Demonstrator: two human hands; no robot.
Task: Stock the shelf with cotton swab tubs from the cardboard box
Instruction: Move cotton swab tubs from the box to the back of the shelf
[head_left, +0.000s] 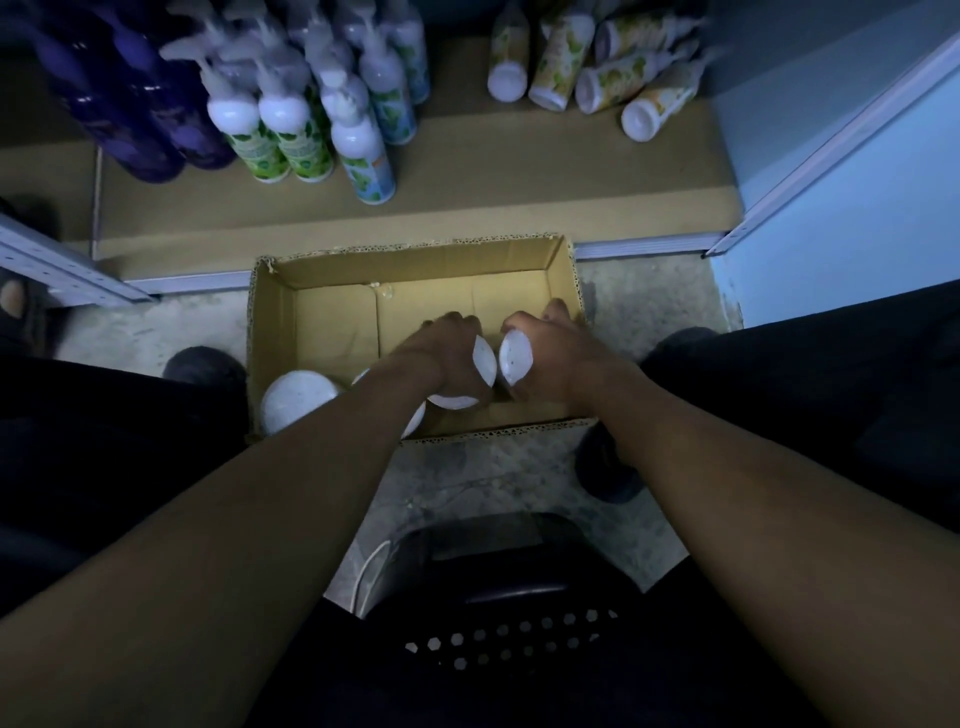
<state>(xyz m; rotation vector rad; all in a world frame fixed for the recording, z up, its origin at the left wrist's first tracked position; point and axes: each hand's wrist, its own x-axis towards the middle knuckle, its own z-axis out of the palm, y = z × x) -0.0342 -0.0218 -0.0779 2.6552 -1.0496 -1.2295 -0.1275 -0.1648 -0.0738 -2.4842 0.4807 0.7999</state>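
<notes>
- The open brown cardboard box (332, 332) sits on the pale concrete floor (156, 327), its far wall just beside the front lip of the low shelf (467, 208).
- Both hands are inside the box at its right half, close together and apart from each other only by a narrow gap.
- The left hand (441, 348) curls over a round white-lidded cotton swab tub (483, 361), tilted so its lid shows as a narrow oval; a second white lid (454, 401) shows just under the same hand, and whether the fingers hold that one too cannot be told.
- The right hand (556, 353) grips another white-lidded tub (515, 359), likewise tilted, its lid facing the left hand's tub.
- One more round white tub (297, 402) stands upright in the box's near left corner; a part of a further one (415, 421) peeks out beneath the left forearm.
- The box's far left half shows bare cardboard bottom, leaving free room there.
- The shelf board, lined with brown cardboard, has a wide bare strip along its front edge and in its middle.
- At the shelf's back left stand dark blue bottles (156, 119) and white pump bottles with green leaf labels (306, 124); at back right lie white-capped bottles with yellow-green labels (597, 62), tipped over.
- A light blue panel (831, 208) closes in the right side; a grey perforated metal upright (57, 265) borders the left.
- A black perforated plastic stool (509, 613) is between the person's dark-trousered legs.
</notes>
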